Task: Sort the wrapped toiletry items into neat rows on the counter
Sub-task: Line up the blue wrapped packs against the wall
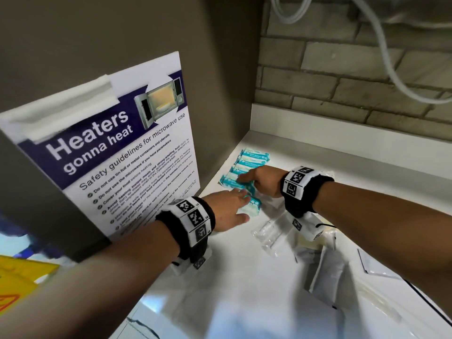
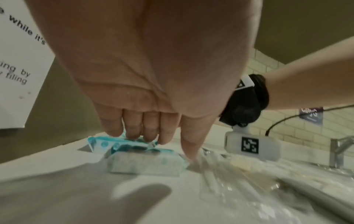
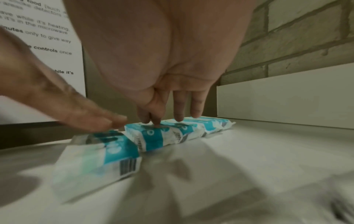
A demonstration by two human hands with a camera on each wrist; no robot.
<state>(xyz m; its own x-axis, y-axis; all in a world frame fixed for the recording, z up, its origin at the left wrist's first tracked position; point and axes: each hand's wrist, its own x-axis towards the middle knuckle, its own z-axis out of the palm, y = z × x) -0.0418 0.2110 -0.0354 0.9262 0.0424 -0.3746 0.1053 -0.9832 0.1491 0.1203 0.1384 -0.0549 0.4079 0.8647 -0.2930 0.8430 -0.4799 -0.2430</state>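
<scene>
Several teal-and-white wrapped packets (image 1: 254, 159) lie side by side in a row along the left wall on the white counter (image 1: 232, 277). My left hand (image 1: 241, 198) reaches in with straight fingers, its fingertips (image 2: 134, 134) resting on the nearest packet (image 1: 252, 207) at the row's front end. In the left wrist view its thumb points down beside that packet (image 2: 145, 163). My right hand (image 1: 245, 178) lies flat over the middle of the row, and its fingertips (image 3: 179, 118) press on the tops of the packets (image 3: 164, 134). Neither hand grips anything.
Clear plastic-wrapped items (image 1: 271, 231) and white sachets (image 1: 325, 272) lie loose on the counter to the right of the row. A microwave safety poster (image 1: 117, 152) hangs on the left wall. Brick wall (image 1: 342, 81) and a white upstand close the back. A tap (image 2: 337, 150) stands far right.
</scene>
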